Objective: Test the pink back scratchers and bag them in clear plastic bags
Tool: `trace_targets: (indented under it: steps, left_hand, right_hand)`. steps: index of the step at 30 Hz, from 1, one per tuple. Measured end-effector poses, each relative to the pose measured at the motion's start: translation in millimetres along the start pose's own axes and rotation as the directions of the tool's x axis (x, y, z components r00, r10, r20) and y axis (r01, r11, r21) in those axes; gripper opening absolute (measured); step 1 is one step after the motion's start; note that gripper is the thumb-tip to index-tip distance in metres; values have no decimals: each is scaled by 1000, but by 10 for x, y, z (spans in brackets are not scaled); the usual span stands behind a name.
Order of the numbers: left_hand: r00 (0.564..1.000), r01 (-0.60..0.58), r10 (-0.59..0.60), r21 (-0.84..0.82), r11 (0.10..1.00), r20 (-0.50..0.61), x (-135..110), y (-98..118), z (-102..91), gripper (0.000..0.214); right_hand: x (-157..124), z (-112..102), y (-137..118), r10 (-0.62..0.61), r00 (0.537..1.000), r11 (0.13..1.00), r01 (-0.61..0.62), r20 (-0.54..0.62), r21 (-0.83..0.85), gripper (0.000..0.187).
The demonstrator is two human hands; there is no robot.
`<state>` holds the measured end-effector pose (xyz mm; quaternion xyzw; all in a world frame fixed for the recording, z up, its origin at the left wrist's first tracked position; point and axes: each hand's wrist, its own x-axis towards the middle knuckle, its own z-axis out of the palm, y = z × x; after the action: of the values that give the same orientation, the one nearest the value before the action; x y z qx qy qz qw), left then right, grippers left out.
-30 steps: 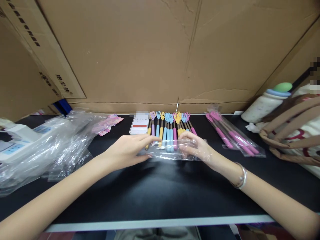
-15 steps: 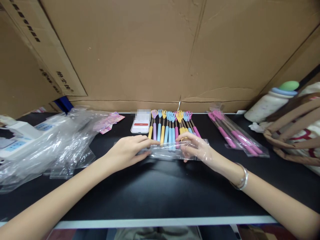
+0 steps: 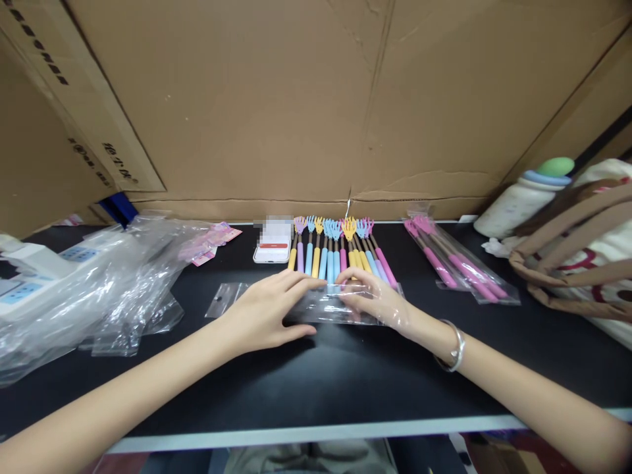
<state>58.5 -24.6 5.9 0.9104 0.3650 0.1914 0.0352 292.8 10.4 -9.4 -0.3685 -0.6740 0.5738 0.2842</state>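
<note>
My left hand (image 3: 269, 309) lies on the left end of a clear plastic bag (image 3: 320, 308) on the black table, with the bag's edge between its thumb and stretched fingers. My right hand (image 3: 372, 297) sits under the bag's film at its right end, fingers apart and holding nothing. Its fingertips reach the handle ends of a row of several colourful hand-shaped back scratchers (image 3: 336, 253), which lie side by side just behind both hands.
A phone (image 3: 273, 245) lies left of the row. Bagged pink scratchers (image 3: 457, 263) lie to the right, beside a bottle (image 3: 523, 197) and a handbag (image 3: 582, 263). A heap of clear bags (image 3: 99, 283), a small flat bag (image 3: 224, 297) and pink labels (image 3: 212, 238) lie left. Cardboard (image 3: 316, 99) walls the back.
Both hands and the clear bag have shifted slightly nearer and lower on the table. A small flat bag now shows to the left of my left hand.
</note>
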Motion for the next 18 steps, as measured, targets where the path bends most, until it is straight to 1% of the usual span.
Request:
trace_targets:
  steps: [2,5,9,11,14,16,18]
  left_hand:
    - [999,-33,33,11,999,-15,49,62,43,54]
    - [996,-74,76,49,996,-46,131,133,111,48]
    - [996,-49,53,60,997,-68,206,173,146,43]
    - [997,-36,39,52,998,-71,210,169,138,37]
    - [996,-32,35,34,999,-86,179,127,115,31]
    - [994,-17,18,10,1000,-103,149,75,99,31]
    - [992,-2,0,-13,1000,-123,128,8,80,30]
  right_hand:
    - [-3,5,22,-17,1000,1000,17,20,2,34]
    - [3,12,44,-37,998,999,36,48,35,37]
    - [5,18,51,-28,998,998,24,57,63,41]
    - [-7,16,51,-42,998,999,41,44,36,37]
    - [-29,-5,32,-122,991,992,123,53,-29,29]
    - [-33,-46,-4,-170,984,982,174,55,-72,28]
    - [-27,-124,-60,-207,978,972,206,6,-115,29]
